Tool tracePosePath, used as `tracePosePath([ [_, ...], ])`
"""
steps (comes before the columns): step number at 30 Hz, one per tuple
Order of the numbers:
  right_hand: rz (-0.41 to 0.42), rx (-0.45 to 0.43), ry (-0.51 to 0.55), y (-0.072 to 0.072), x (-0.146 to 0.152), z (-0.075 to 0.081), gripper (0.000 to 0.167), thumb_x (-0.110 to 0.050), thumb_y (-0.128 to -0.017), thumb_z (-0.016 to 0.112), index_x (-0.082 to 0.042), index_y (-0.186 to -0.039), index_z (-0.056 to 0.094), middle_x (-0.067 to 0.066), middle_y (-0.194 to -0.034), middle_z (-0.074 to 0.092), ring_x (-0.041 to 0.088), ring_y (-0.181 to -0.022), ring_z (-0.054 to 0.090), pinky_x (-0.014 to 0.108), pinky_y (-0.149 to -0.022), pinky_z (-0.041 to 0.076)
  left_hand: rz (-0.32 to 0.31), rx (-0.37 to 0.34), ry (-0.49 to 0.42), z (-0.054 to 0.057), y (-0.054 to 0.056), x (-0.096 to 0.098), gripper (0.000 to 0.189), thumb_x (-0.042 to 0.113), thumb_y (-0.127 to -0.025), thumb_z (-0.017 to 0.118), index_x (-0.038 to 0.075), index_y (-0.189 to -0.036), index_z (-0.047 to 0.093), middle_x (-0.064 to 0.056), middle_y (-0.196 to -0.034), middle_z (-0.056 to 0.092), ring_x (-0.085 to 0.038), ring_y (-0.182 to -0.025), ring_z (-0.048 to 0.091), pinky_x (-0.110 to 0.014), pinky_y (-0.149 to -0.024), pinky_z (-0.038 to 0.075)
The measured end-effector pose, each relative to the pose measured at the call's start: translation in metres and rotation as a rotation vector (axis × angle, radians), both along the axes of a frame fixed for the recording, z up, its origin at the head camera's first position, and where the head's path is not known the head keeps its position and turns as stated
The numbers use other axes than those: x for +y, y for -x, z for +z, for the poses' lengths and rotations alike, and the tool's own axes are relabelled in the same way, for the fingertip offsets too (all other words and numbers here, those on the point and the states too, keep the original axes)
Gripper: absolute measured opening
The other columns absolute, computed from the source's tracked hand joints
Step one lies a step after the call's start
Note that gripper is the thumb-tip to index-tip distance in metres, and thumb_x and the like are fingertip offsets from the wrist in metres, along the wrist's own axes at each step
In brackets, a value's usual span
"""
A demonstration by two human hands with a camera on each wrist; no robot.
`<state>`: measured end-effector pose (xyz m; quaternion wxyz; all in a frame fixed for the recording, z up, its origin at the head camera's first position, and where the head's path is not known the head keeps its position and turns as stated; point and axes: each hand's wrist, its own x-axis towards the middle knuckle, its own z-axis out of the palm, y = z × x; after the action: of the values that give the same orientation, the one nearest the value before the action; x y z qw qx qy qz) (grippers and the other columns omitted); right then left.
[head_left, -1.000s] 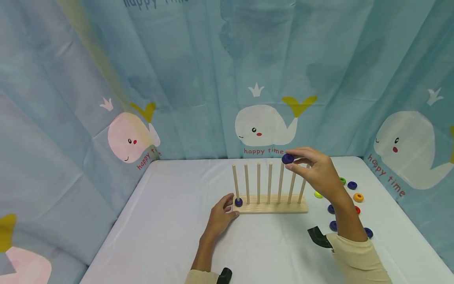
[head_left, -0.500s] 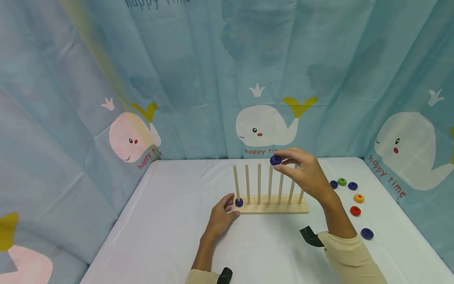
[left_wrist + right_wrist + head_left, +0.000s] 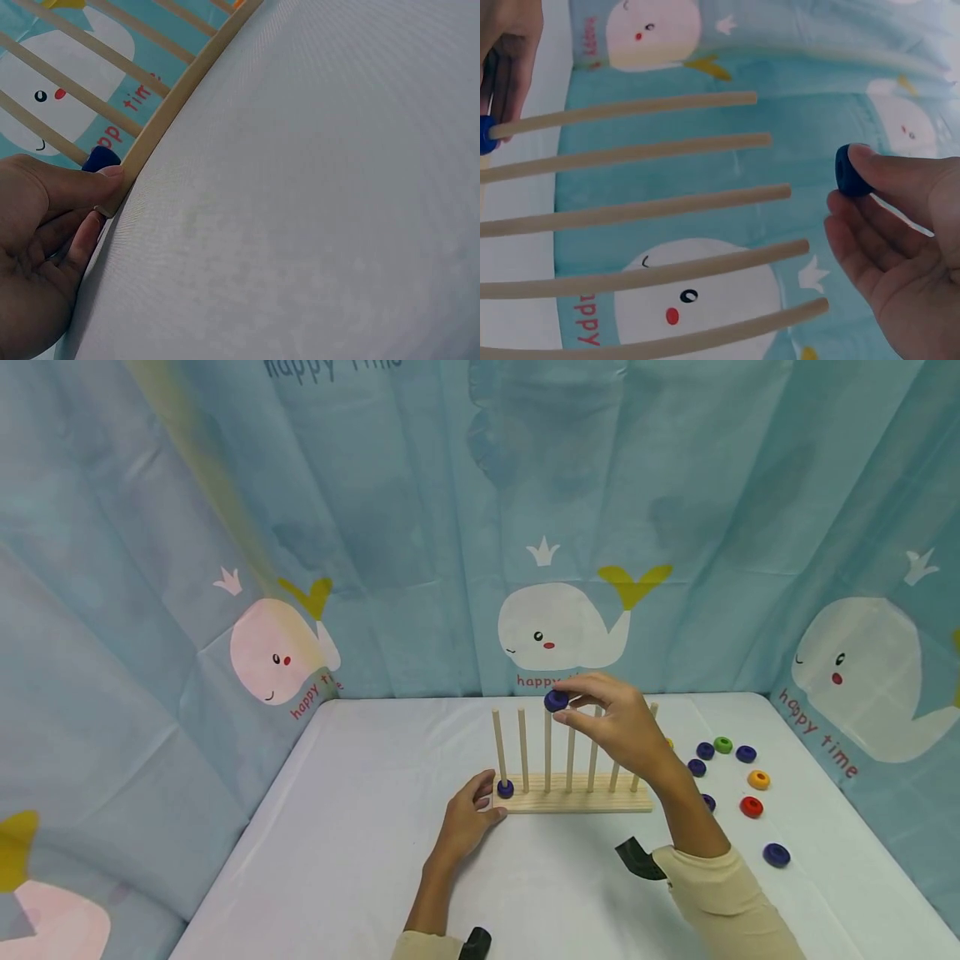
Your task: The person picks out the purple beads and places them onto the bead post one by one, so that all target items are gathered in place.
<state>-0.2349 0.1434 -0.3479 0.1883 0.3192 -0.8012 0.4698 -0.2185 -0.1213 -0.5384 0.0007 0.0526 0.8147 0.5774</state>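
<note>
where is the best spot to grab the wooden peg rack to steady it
Probably by the left end of the wooden peg rack, coming in low from the left: its bottom is a flat, thin board that thumb and fingers can pinch, below the upright pegs. The left hand holds it there, clear of the right hand.

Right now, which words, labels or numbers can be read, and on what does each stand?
"happy time": blue curtain, under the right whale.
"happy": under the centre whale; the right hand partly hides the next word.
"happy ti": under the left whale, its end unclear.
"happy time": high up, letters cut by the picture's edge.
Wrist views repeat only fragments.
Wooden rack: none readable.
</note>
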Motion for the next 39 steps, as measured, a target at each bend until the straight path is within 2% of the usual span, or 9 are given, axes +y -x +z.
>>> tracePosePath([
  [2,0.019,0.012,0.012,0.001,-0.003,-0.001,0.036,-0.004,-0.092,0.082,-0.004,-0.127,0.075,0.007,-0.122,0.074,0.019,-0.106,0.071,0.022,-0.095,0.061,0.001,-0.007,0.001,0.0,0.0,0.0,0.069,0.004,-0.093,0.079,0.007,-0.156,0.051,-0.019,-0.148,0.06,-0.037,-0.137,0.059,-0.044,-0.115,0.052],
  [6,0.039,0.018,0.027,0.003,-0.009,-0.001,0.036,-0.004,-0.092,0.082,-0.005,-0.127,0.075,0.006,-0.12,0.075,0.018,-0.106,0.072,0.023,-0.094,0.062,0.004,-0.009,0.003,-0.001,0.0,0.0,0.069,0.004,-0.093,0.079,0.008,-0.156,0.051,-0.019,-0.148,0.061,-0.037,-0.136,0.06,-0.044,-0.115,0.052],
  [13,-0.02,0.007,0.013,0.002,-0.017,0.0,0.036,-0.009,-0.092,0.083,-0.009,-0.127,0.076,0.003,-0.119,0.074,0.017,-0.106,0.07,0.041,-0.093,0.063,0.009,-0.01,0.004,-0.002,0.0,0.0,0.069,0.003,-0.092,0.079,0.009,-0.156,0.052,-0.019,-0.147,0.061,-0.036,-0.136,0.06,-0.043,-0.115,0.052],
  [20,-0.014,-0.015,0.022,0.002,-0.024,-0.003,0.036,-0.011,-0.092,0.084,-0.01,-0.127,0.076,0.003,-0.12,0.074,0.018,-0.108,0.07,0.024,-0.093,0.06,0.014,-0.017,0.013,-0.005,0.001,-0.001,0.07,0.004,-0.092,0.08,0.01,-0.156,0.052,-0.017,-0.147,0.061,-0.035,-0.136,0.06,-0.041,-0.115,0.053],
  [28,0.022,0.037,0.038,0.005,-0.03,-0.007,0.034,-0.008,-0.091,0.084,-0.005,-0.125,0.077,0.006,-0.124,0.075,0.021,-0.107,0.071,0.023,-0.09,0.061,-0.004,0.005,0.003,-0.004,0.003,-0.001,0.069,0.006,-0.093,0.081,0.011,-0.155,0.053,-0.016,-0.147,0.062,-0.035,-0.137,0.06,-0.042,-0.114,0.053],
  [39,0.015,0.045,0.006,0.008,-0.045,-0.008,0.036,-0.008,-0.089,0.086,-0.01,-0.124,0.078,0.004,-0.124,0.076,0.018,-0.102,0.067,0.042,-0.083,0.062,0.008,0.002,0.012,-0.004,0.003,-0.001,0.069,0.005,-0.092,0.081,0.009,-0.155,0.053,-0.017,-0.145,0.063,-0.034,-0.134,0.062,-0.042,-0.113,0.054],
])
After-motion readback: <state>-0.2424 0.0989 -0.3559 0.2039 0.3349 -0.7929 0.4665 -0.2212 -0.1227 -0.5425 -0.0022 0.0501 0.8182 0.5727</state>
